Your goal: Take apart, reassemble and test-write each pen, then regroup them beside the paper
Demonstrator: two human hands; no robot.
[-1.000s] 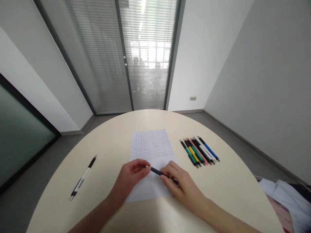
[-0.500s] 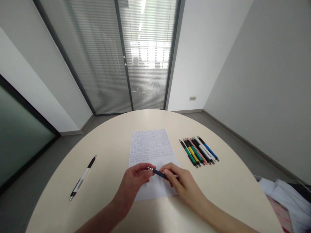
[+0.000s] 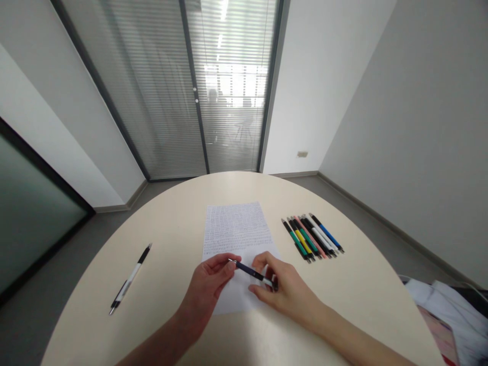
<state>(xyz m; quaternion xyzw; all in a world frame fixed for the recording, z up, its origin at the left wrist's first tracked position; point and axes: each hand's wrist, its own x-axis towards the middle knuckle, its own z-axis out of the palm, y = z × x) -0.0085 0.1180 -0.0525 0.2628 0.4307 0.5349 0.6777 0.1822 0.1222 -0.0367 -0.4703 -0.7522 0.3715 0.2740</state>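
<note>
A ballpoint pen (image 3: 249, 271) with a dark front and a black-and-white rear lies slantwise between my hands, above the paper. My left hand (image 3: 211, 279) is closed, pinching the pen's tip end between thumb and fingers. Around the rear half, my right hand (image 3: 287, 284) has its thumb and index finger spread apart; the pen's back end is close to its curled fingers, and whether they touch it is unclear. Beneath both hands is a sheet of paper (image 3: 238, 229), its upper part filled with lines of handwriting, its lower part blank and partly covered.
Several pens (image 3: 310, 239) in green, yellow, pink, black, white and blue lie in a row on the right of the round table (image 3: 171, 213). One black-and-white pen (image 3: 131, 277) rests alone on the left. White fabric or a bag (image 3: 446, 305) is beyond the right edge.
My right thumb and index finger have come off the pen and spread, exposing its rear half. My left hand still pinches the tip end and has shifted slightly left.
</note>
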